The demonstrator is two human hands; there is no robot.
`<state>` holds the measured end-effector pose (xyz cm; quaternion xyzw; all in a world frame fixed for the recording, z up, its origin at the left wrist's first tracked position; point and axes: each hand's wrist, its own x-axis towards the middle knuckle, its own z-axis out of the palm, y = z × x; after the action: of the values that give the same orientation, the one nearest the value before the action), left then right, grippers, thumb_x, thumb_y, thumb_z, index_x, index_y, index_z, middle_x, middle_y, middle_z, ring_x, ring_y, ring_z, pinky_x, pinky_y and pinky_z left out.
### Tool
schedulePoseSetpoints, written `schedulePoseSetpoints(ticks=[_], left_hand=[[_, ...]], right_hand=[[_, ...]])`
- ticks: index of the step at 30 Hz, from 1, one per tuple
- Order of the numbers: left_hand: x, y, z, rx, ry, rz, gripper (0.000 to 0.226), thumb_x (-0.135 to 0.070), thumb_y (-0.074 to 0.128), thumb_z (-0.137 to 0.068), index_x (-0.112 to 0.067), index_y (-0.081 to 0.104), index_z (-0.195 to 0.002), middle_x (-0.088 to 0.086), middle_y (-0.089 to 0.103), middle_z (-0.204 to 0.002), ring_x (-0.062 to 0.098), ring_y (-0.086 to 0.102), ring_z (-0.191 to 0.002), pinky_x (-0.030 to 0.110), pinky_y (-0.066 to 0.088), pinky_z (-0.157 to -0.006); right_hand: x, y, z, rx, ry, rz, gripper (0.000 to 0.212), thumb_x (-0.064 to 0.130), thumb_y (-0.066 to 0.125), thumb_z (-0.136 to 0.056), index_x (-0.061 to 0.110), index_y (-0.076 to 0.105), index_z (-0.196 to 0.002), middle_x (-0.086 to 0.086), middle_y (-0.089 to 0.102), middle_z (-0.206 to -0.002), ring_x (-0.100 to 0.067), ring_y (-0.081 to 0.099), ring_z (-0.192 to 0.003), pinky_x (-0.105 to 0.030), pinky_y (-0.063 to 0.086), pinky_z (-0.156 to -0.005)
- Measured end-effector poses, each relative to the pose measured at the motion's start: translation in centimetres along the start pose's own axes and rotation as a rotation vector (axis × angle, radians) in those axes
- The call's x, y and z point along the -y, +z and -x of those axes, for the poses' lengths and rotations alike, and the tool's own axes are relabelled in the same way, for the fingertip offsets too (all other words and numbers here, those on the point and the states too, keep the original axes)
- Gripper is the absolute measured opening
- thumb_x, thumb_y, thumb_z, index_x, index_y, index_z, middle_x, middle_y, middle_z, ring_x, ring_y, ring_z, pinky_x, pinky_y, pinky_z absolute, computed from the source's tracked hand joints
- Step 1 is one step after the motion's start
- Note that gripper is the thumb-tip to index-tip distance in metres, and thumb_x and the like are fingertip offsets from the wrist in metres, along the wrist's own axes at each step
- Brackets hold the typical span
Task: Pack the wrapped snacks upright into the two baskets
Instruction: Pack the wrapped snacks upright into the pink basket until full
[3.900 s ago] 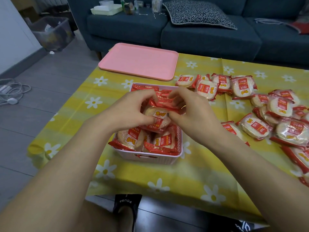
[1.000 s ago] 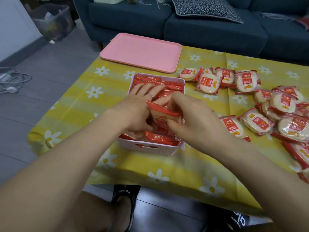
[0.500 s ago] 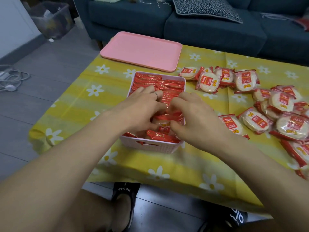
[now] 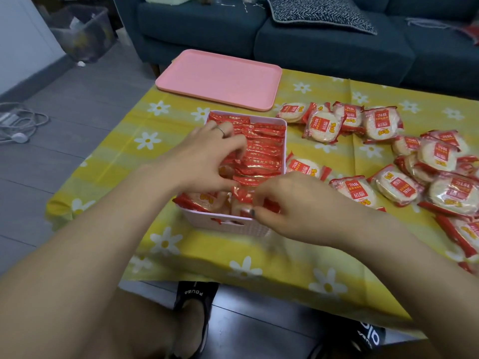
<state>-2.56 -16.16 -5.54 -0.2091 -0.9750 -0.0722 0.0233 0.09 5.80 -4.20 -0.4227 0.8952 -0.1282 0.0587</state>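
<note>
Fingers of the left hand (image 4: 204, 161) are bent and spread over the upright row of red-wrapped snack packets (image 4: 259, 154) in the pink basket (image 4: 228, 225), fingertips pressing down among the wrappers and thumb against a packet edge at mid-basket; whether they actually pinch one packet cannot be told. A ring shows on one finger of this hand. Fingers of the right hand (image 4: 293, 206) are curled and pinch a single wrapped rice cracker (image 4: 242, 203) at the near end of the basket, thumb low on its clear wrapper, the packet standing roughly upright just inside the near wall. The basket sits at the centre of the frame on a yellow tablecloth with white daisies (image 4: 166, 242). Its far two thirds are filled with packets on edge, red seams upward; the near left corner holds a packet (image 4: 202, 199) lying tilted. Only one basket is in view. Loose wrapped rice crackers (image 4: 396, 187) lie flat in a scatter across the right of the frame, one of them (image 4: 304, 167) just beside the basket's right wall, and a further cluster (image 4: 344, 123) lies above and to the right of the basket. A pink tray (image 4: 220, 79) rests at upper centre on the far edge of the cloth, apart from the basket. A dark blue sofa (image 4: 324, 45) spans the top of the frame.
</note>
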Motion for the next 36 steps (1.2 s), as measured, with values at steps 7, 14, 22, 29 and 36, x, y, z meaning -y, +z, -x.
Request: schedulePoseSetpoints(ticks=[7,14,22,29,36], left_hand=[[1.7,-2.1,2.4,0.125,-0.217,0.196,0.029,-0.051,0.057,-0.059,-0.03,0.059,-0.078,-0.013,0.061,-0.077,0.017,0.047,-0.092,0.035,0.04,-0.085],[0.5,-2.4,3.0,0.212,-0.255,0.184,0.036,-0.037,0.079,-0.072,-0.035,0.062,-0.103,-0.018,0.057,-0.081,0.017,0.042,-0.1,0.032,0.03,-0.083],[0.2,-3.2,3.7,0.356,-0.292,0.209,0.062,-0.051,0.065,-0.05,-0.048,0.053,-0.11,-0.016,0.053,-0.112,0.013,0.037,-0.105,0.033,0.036,-0.09],[0.1,-3.4,4.1,0.407,-0.293,0.106,0.073,-0.055,0.085,-0.057,-0.046,0.053,-0.122,-0.024,0.045,-0.12,0.013,0.033,-0.111,0.036,0.036,-0.101],[0.9,-3.1,4.4,0.405,-0.345,0.223,0.065,-0.067,0.08,-0.062,-0.045,0.059,-0.119,-0.02,0.057,-0.104,0.014,0.039,-0.114,0.038,0.041,-0.103]], right_hand=[[-1.5,0.2,-0.9,-0.113,0.052,0.118,0.007,0.026,0.062,-0.079,0.021,0.059,-0.084,0.002,0.064,-0.076,-0.026,0.056,-0.083,-0.04,0.045,-0.071],[-1.7,1.3,-2.0,-0.127,0.055,0.143,0.017,0.013,0.065,-0.072,0.016,0.052,-0.082,-0.006,0.063,-0.081,-0.033,0.056,-0.082,-0.039,0.041,-0.065],[-1.6,1.9,-2.0,-0.13,0.044,0.299,0.016,0.021,0.069,-0.067,0.012,0.064,-0.078,-0.009,0.055,-0.087,-0.032,0.053,-0.083,-0.037,0.038,-0.066],[0.6,1.3,-2.5,-0.191,-0.064,0.034,0.013,0.015,0.057,-0.079,0.012,0.061,-0.091,-0.006,0.058,-0.091,-0.03,0.057,-0.086,-0.038,0.044,-0.068],[0.7,2.5,-2.9,-0.021,-0.03,0.047,0.025,0.018,0.047,-0.087,0.015,0.068,-0.101,-0.004,0.064,-0.099,-0.03,0.063,-0.094,-0.045,0.053,-0.077]])
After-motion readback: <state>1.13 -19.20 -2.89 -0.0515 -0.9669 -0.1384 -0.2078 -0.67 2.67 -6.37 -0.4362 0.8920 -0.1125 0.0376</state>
